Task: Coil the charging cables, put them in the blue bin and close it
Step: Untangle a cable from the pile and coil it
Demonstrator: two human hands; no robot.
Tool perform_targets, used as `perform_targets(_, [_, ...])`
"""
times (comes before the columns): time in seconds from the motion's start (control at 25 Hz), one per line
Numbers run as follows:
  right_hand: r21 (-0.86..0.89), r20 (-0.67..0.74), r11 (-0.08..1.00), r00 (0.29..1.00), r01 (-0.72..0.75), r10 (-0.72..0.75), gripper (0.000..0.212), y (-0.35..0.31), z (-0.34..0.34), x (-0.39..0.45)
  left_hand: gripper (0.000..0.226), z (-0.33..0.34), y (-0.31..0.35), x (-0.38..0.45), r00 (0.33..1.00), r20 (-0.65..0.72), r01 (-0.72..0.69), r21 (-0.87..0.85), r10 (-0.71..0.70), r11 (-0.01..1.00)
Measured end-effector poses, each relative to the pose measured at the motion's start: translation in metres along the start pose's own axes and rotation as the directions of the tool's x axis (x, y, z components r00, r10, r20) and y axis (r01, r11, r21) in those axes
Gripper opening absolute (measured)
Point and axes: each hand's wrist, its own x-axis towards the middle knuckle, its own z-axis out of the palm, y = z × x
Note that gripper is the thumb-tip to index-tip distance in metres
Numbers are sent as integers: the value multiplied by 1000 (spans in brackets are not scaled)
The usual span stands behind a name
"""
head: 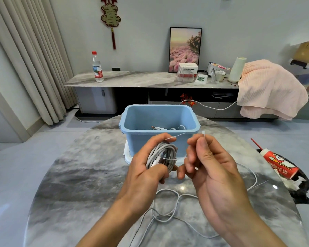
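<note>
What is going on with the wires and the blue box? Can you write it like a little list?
left hand: grips the coiled cable
right hand: pinches a thin tie
blue bin: open, one cable already inside
lid: seems to lie under the bin
loose cable: uncoiled on the marble table
still to do: tie the coil, coil the loose cable, close the bin
</note>
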Motion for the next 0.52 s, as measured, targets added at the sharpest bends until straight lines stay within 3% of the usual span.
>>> perform_targets(0.28, [8,60,1000,998,-17,17,29,-4,1,-4,64,-5,2,0,992,29,-125,117,122,985])
perform_targets(0.52, [-12,74,999,996,-46,47,28,-5,2,-4,64,-4,0,-1,988,69,-149,123,141,981])
